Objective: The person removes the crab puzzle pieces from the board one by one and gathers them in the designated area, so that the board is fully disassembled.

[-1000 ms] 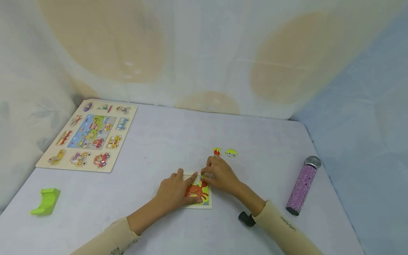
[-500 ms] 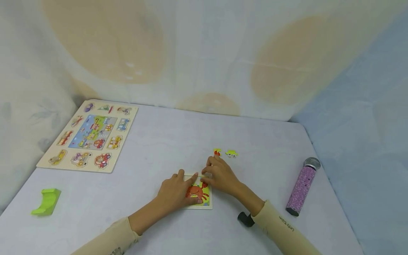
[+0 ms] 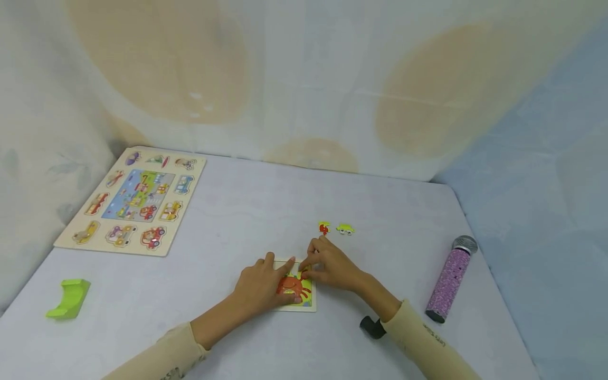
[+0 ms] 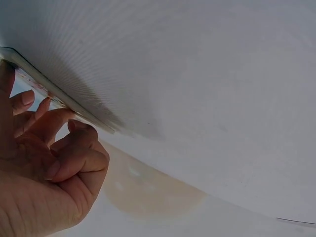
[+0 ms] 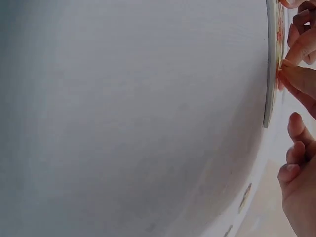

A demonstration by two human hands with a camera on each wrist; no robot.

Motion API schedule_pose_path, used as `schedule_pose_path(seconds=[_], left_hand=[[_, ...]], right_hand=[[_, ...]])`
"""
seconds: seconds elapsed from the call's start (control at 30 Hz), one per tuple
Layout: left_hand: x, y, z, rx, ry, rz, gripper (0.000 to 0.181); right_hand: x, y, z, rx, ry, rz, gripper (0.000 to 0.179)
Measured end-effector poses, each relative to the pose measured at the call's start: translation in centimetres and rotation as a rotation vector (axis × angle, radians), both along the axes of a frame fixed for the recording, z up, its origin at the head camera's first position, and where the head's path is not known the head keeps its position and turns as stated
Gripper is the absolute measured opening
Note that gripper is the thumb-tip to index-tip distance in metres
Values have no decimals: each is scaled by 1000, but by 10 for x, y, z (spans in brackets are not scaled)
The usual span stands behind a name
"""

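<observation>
A small framed crab puzzle (image 3: 291, 287) lies flat on the table in the head view. My left hand (image 3: 256, 283) rests on its left part, thumb and index finger stretched across the face; other fingers bend in the left wrist view. At the puzzle's upper right corner, my right hand (image 3: 332, 265) pinches a small reddish puzzle piece (image 5: 281, 81) between thumb and index finger, against the board. Fingers cover much of that piece. Just beyond the right hand lie a red-and-yellow piece (image 3: 324, 227) and a yellow-green piece with eyes (image 3: 345, 229).
A large vehicle puzzle board (image 3: 138, 198) lies at the back left. A green curved block (image 3: 70, 299) sits at the front left. On the right lies a glittery purple microphone (image 3: 448, 285). A black object (image 3: 372, 328) shows partly beside the right sleeve.
My right hand has shifted slightly at the puzzle's corner, its fingers drawing back a little from the loose red-and-yellow piece. My left hand stays in place.
</observation>
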State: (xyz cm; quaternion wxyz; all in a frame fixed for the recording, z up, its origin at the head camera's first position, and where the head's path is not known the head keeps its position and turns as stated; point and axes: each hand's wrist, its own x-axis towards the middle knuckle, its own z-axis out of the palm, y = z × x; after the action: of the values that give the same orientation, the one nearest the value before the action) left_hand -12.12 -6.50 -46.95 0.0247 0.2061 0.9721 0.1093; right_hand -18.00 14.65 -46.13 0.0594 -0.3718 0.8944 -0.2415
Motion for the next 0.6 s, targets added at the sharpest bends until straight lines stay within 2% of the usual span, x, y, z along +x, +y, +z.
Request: schedule_pose_path(seconds=[0.13,0.33,0.43,0.6], left_hand=[[0,0,2,10,3,2,86],[0,1,1,24,-10,4,84],[1,2,0,12,-13,6,85],[0,1,0,-4,-2,6,86]], right_hand=[[-3,-1,1,6,-44,51,13],[-8,2,1,29,-135,68,18],[-9,6,-1,-6,-173,71,21],[-11,12,-4,-89,-187,65,23]])
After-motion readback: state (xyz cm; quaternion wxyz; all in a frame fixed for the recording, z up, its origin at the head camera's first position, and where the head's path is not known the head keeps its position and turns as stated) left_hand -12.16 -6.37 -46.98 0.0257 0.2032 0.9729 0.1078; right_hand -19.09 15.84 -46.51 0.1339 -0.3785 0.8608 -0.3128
